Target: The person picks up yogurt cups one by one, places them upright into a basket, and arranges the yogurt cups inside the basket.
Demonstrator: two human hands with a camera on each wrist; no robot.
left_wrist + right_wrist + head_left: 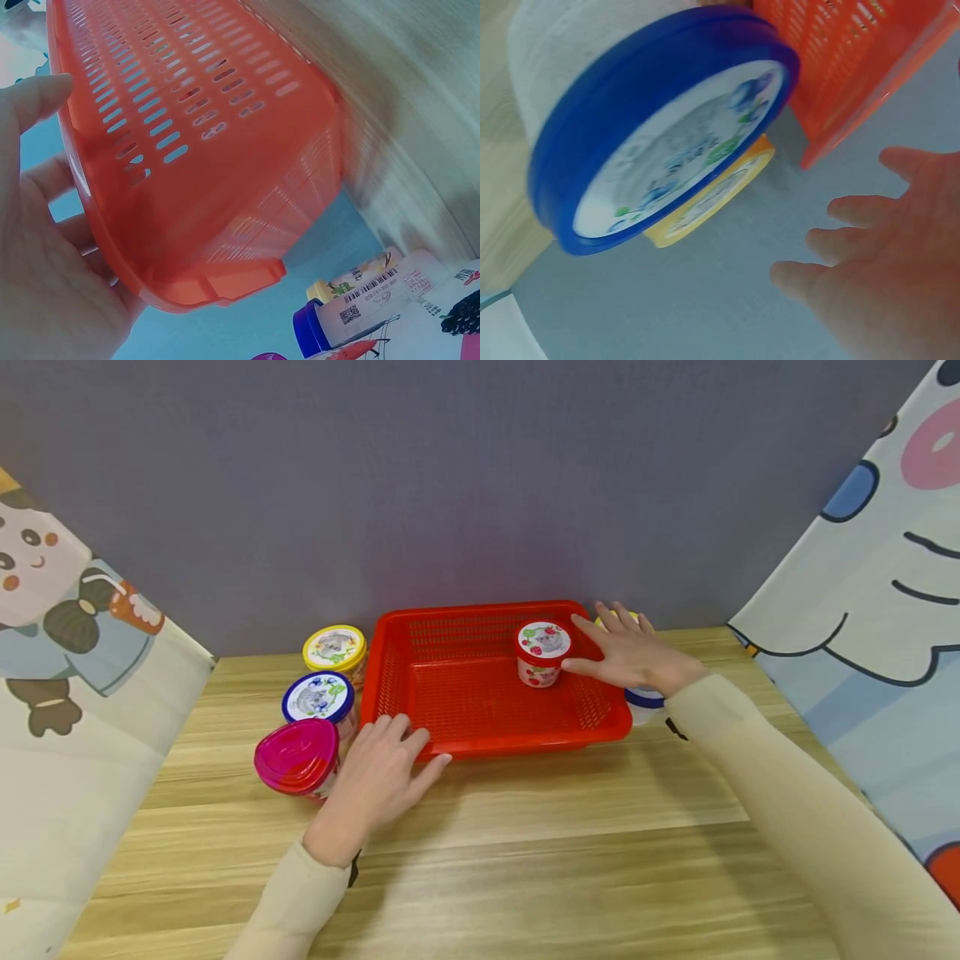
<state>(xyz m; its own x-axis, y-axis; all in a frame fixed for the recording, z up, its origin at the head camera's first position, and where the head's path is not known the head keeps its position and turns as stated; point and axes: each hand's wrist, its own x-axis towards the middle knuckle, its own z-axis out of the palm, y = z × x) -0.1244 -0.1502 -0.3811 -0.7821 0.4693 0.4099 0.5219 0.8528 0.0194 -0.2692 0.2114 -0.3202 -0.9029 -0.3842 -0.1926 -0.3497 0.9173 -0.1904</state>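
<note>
A red plastic basket [487,747] with slotted walls stands on the table. My left hand [378,768] grips its front left corner, fingers over the rim and thumb along the outside; the left wrist view shows the fingers passing behind the rim. Inside the basket, toward the right, sits a small tub with a red lid [544,640] and strawberry pictures. Fingers spread, my right hand [622,652] hovers over the basket's right rim, its thumb tip close beside that tub. Partly hidden under it are a blue-lidded tub [667,150] and a yellow-lidded tub [712,202], right of the basket.
Left of the basket stand a yellow-lidded tub [334,647], a blue-lidded tub [318,697] and a container with a pink lid [297,756]. A grey wall [480,485] rises behind the table [525,860]. Cartoon-printed cloths [885,610] hang on both sides.
</note>
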